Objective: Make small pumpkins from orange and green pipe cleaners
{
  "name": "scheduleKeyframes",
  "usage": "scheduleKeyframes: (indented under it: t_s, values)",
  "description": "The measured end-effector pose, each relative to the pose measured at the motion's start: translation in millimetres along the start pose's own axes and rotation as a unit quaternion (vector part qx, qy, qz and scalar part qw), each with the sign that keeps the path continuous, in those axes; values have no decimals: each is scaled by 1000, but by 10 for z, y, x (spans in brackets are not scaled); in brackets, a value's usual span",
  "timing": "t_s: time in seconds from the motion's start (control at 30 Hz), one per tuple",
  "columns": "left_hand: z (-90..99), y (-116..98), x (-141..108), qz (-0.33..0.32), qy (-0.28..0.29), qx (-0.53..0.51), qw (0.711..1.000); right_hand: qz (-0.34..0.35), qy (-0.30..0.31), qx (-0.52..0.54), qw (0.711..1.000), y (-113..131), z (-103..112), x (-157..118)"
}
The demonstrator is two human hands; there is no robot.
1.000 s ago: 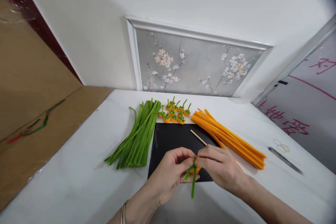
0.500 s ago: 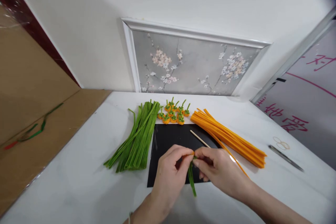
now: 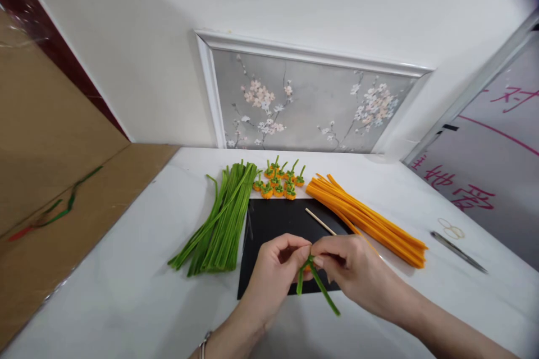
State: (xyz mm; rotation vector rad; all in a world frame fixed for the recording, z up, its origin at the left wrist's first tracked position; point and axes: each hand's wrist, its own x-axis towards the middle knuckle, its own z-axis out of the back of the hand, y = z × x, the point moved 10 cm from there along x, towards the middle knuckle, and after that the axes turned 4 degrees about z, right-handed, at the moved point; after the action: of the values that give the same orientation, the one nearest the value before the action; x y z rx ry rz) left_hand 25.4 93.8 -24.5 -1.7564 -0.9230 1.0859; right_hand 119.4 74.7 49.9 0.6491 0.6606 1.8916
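Observation:
My left hand and my right hand meet over the front of a black mat, fingertips pinched together. Between them is a green pipe cleaner, its two ends hanging down and apart toward me. A bit of an orange pipe-cleaner piece shows beneath the green, mostly covered by my fingers. Both hands are closed on this small work. Beyond the right hand a thin wooden stick lies across the mat.
Green pipe cleaners lie bundled at left, orange pipe cleaners at right. Behind the mat stand several small orange pumpkin-like pieces with green tops. Tweezers and rubber bands lie far right. A cardboard sheet borders the left.
The green ends, hanging close together before, are now spread, one swung to the right. The orange piece shows below the fingertips now. Both hands remain pinched at nearly the same place.

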Motion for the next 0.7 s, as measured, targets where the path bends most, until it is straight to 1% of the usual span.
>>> scheduleKeyframes:
  t_s: [0.1,0.17,0.27,0.33,0.47,0.63,0.67,0.7]
  values:
    - [-29,12,-7,3,4,-40,999,39,-12,-41,998,42,18,6]
    - [-40,32,-10,10,-1,-60,998,36,-12,-69,997,13,0,5]
    - [-32,83,-11,29,-19,-105,994,16,4,-144,989,-58,-46,2]
    - [-17,87,-10,26,-28,-121,992,26,22,-199,979,-58,-75,4]
    - [1,81,-4,17,-32,-105,994,84,53,-300,949,45,-122,17]
    - [6,90,-6,14,-38,-125,991,193,49,-410,890,328,-216,22]
    - [14,86,-7,11,-42,-135,990,201,50,-420,884,345,-233,28]
    - [28,81,-8,8,-49,-146,988,199,52,-420,884,339,-238,41]
